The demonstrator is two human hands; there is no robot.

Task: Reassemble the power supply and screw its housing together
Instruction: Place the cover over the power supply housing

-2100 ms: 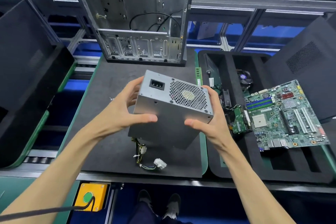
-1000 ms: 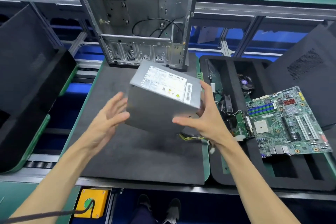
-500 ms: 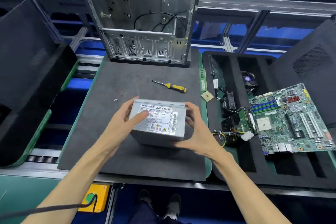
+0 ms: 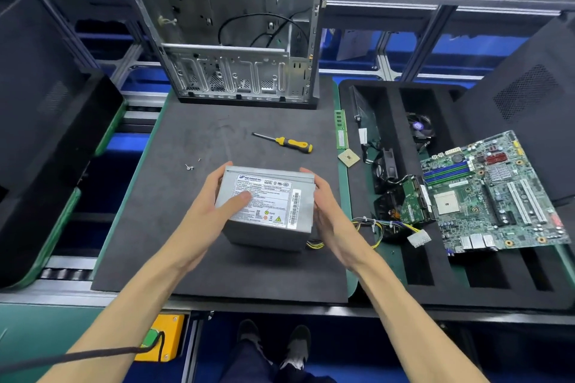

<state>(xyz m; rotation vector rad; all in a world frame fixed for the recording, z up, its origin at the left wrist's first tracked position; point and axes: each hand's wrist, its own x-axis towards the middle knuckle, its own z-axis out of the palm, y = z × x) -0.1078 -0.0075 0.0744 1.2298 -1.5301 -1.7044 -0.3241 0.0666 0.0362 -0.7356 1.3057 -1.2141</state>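
The grey metal power supply (image 4: 273,205) stands on the black foam mat (image 4: 161,227), label side up. My left hand (image 4: 214,205) grips its left side, thumb on the label. My right hand (image 4: 326,208) presses flat against its right side. Its cable bundle with a white connector (image 4: 418,239) trails to the right. A yellow-handled screwdriver (image 4: 289,144) lies behind the unit. Two small screws (image 4: 190,166) lie on the mat to the left of it.
An open computer case (image 4: 236,25) stands at the mat's far edge. To the right, a black foam tray (image 4: 389,258) holds a motherboard (image 4: 491,193), a fan (image 4: 420,129) and other parts. A RAM stick (image 4: 341,129) and a CPU chip (image 4: 348,158) lie at the mat's right edge.
The power supply was turned over in the air from fan side to label side up, then brought down onto the mat. The screwdriver behind it has come into sight.
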